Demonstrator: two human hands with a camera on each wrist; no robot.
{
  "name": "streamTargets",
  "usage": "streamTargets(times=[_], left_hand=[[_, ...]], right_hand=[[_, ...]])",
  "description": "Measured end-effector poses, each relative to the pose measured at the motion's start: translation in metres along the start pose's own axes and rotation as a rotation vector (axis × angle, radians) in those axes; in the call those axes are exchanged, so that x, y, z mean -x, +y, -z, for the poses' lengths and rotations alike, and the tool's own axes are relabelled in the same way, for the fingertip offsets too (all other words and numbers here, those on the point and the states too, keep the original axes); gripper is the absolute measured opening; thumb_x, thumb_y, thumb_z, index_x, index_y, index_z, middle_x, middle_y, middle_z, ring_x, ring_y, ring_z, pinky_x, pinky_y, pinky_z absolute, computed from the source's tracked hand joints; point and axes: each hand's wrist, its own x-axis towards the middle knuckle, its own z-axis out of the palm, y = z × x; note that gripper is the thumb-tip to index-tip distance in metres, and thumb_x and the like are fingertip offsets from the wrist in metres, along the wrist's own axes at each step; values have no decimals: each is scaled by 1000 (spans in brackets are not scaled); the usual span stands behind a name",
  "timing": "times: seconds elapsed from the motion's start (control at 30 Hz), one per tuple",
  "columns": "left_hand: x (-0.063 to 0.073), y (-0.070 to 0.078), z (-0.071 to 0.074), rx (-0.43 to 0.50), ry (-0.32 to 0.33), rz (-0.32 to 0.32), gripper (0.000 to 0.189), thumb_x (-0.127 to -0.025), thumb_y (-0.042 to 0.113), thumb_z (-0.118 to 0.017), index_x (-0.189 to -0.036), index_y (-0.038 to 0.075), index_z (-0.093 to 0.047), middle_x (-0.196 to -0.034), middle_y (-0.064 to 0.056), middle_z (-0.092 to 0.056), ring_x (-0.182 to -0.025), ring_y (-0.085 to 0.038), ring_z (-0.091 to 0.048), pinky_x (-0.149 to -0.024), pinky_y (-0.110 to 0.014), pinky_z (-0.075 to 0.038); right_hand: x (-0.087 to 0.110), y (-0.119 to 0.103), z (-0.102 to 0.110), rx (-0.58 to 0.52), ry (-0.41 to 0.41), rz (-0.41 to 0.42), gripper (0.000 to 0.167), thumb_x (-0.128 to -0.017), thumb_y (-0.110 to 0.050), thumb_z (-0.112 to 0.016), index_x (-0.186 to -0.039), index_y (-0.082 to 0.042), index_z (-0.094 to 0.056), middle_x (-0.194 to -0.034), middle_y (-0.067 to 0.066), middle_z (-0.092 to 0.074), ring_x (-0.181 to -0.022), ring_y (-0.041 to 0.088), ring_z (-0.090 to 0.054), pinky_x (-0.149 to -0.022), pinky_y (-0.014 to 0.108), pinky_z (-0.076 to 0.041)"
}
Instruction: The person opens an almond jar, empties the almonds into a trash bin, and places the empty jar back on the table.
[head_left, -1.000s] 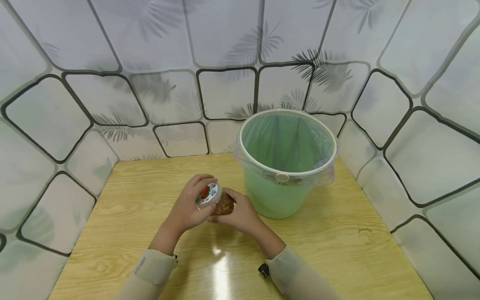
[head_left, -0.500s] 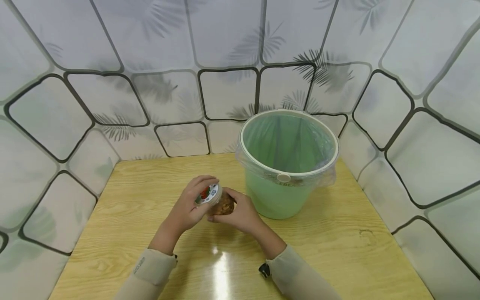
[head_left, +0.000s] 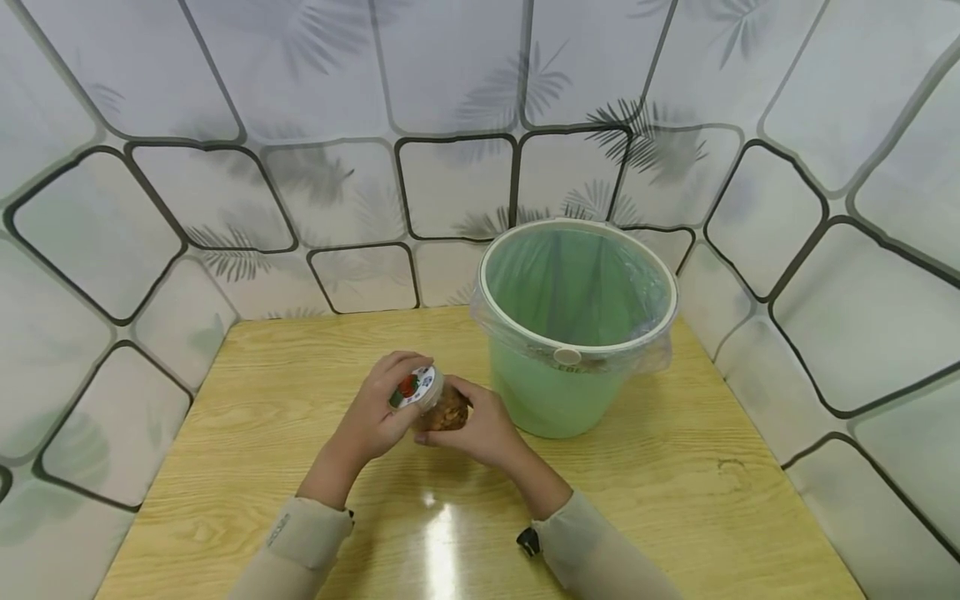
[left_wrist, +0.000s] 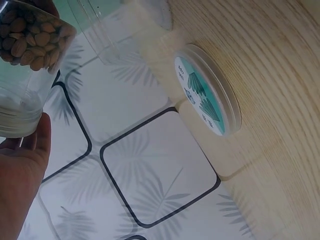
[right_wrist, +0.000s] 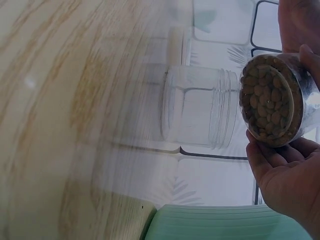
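A clear jar of almonds [head_left: 448, 410] is held up tilted between both hands, its base facing right. My left hand [head_left: 375, 410] grips its white lid [head_left: 420, 383], which bears a red and green print. Around the jar's body curl the fingers of my right hand [head_left: 487, 423]. In the left wrist view the almonds [left_wrist: 35, 37] sit inside the jar, and part of the left hand [left_wrist: 22, 175] shows at the rim. The right wrist view looks onto the jar's base [right_wrist: 267, 100], with the right hand [right_wrist: 295, 172] gripping from below.
A green bucket [head_left: 543, 400] lined with a clear bag stands right of the hands. The left wrist view shows a teal-and-white lid [left_wrist: 202, 95] on the wooden table [head_left: 285, 367]; an open clear jar [right_wrist: 200, 107] appears in the right wrist view. Patterned cloth walls [head_left: 457, 187] enclose the table.
The left hand and the lid under it have shifted very slightly left. The right hand keeps the jar in nearly the same place.
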Motion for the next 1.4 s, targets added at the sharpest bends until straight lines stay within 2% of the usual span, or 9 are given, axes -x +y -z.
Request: streamTargets(times=[0.17, 0.43, 0.77, 1.03, 1.4], left_hand=[[0, -1, -2, -28, 12, 20, 47, -97, 16, -64, -144, 14, -64, -145, -7, -59, -123, -27, -58, -93, -50, -57], [0, -3, -4, -58, 26, 46, 44, -101, 25, -68, -143, 12, -65, -140, -7, -62, -116, -25, -59, -87, -45, -57], [-2, 1, -4, -118, 46, 89, 47, -101, 39, -70, -140, 13, -67, -134, -6, -63, -110, -22, -60, -83, -41, -57], [-2, 0, -5, -120, 47, 75, 46, -100, 37, -72, -140, 13, -67, -134, -6, -63, -110, -22, -59, -82, -41, -57], [-1, -4, -6, -66, 47, 17, 48, -91, 21, -72, -138, 13, -68, -136, -5, -63, -114, -22, -58, -86, -44, -56]], right_hand=[[0, 1, 0, -12, -5, 10, 74, -79, -48, -94, -145, -41, -61, -134, -15, -69, -121, 13, -67, -100, 45, -59], [2, 2, -1, 1, -3, 1, 75, -80, -49, -93, -146, -42, -59, -134, -16, -68, -120, 11, -67, -98, 39, -59], [3, 0, 0, -14, -8, 9, 73, -80, -46, -94, -144, -41, -61, -133, -15, -69, -120, 12, -67, -100, 44, -59], [3, -2, 2, -7, -3, 14, 73, -80, -46, -94, -145, -39, -61, -133, -15, -69, -120, 12, -67, -99, 39, -59], [4, -1, 2, -6, -2, 6, 77, -78, -45, -96, -147, -39, -60, -134, -14, -70, -120, 12, -67, -98, 38, -59]])
